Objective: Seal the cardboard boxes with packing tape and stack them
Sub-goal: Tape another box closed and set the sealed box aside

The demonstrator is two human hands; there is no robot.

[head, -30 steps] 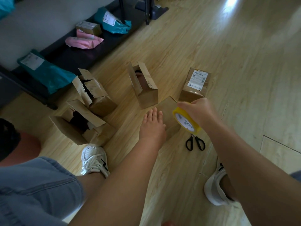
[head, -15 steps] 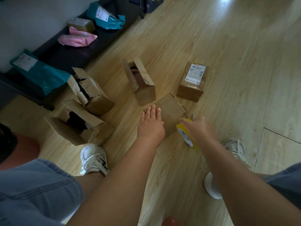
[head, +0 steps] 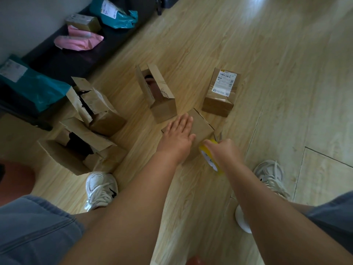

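Note:
A small closed cardboard box [head: 202, 128] lies on the wooden floor in front of me. My left hand [head: 177, 135] presses flat on its top with straight fingers. My right hand [head: 223, 152] grips a yellow roll of packing tape [head: 209, 159] at the box's near right corner. An open upright box [head: 158, 94] stands just behind. A sealed box with a white label [head: 221, 92] sits to the right. Two torn open boxes [head: 93, 106] [head: 76, 148] lie at the left.
Scissor tips [head: 218, 136] poke out behind my right hand. My white shoes [head: 101, 188] [head: 271, 176] flank the work spot. A dark bench [head: 76, 58] at the left carries teal mailers [head: 116, 13], a pink mailer [head: 78, 41] and a small box [head: 83, 22].
My right hand lowered the tape roll from above the scissors down to the box's near right corner. My left hand slid a little further onto the box top.

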